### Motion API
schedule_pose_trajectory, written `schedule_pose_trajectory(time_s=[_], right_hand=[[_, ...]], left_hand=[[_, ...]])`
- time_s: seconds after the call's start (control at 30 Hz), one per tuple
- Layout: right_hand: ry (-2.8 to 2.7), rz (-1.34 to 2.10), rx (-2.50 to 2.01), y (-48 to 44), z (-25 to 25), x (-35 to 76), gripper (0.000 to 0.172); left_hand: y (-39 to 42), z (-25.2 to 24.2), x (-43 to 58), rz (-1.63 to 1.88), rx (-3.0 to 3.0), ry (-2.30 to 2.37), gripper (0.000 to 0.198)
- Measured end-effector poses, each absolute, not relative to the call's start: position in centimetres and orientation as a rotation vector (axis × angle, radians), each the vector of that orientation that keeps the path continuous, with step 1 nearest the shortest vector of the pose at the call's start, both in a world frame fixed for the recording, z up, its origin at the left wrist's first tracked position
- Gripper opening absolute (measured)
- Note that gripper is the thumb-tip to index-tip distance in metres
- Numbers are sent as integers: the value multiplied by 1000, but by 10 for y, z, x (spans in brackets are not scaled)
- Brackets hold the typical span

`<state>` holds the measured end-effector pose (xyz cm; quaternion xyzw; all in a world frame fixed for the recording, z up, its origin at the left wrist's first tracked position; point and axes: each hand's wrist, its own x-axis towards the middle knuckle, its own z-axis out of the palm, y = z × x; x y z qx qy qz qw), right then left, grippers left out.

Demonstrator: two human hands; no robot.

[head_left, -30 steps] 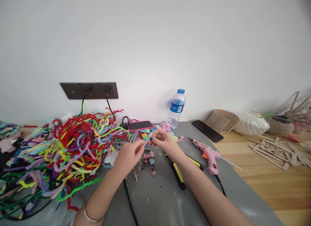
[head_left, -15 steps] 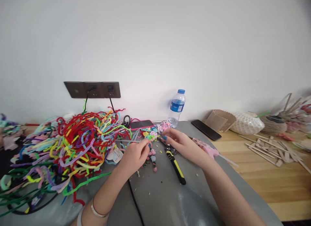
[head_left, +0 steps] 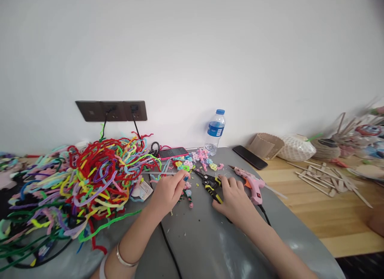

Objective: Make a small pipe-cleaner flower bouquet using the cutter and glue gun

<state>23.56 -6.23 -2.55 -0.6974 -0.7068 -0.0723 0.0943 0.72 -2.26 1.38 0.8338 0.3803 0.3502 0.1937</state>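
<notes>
My right grip clamps the cutters; my left grip pinches a pipe-cleaner bit. Best seat both handles squarely.

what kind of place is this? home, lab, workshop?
Looks like an informal craft workspace, probably hobby rather than industrial. Cues: a big heap of coloured pipe cleaners, a pink glue gun, loose wooden sticks, and yellow-black pliers under the right hand.

Left hand pinched shut; right hand palm down, fingers half curled
</notes>
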Motion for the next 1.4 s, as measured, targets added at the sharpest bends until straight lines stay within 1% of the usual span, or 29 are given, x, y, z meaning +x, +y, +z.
schedule_pose_trajectory(time_s=[0.2,0.33,0.4,0.6,0.73,1.03,1.4], right_hand=[[-2099,-309,-2041,-82,-23,259,49],[-2069,-206,-2043,-96,-14,272,34],[-2030,-113,-1994,-101,-5,274,30],[-1924,163,-1813,-121,22,260,36],[-1970,196,-1740,-130,29,251,41],[-2021,207,-1674,-135,25,246,46],[-1981,338,-1710,-136,18,246,38]], left_hand=[[-24,13,7,1082,2416,963,28],[-24,12,7,1072,2432,956,28],[-24,11,7,1062,2439,956,30],[-26,12,10,1046,2494,925,35],[-28,9,11,1067,2545,903,33],[-30,12,13,1118,2560,802,31],[-30,12,15,1028,2549,824,33]])
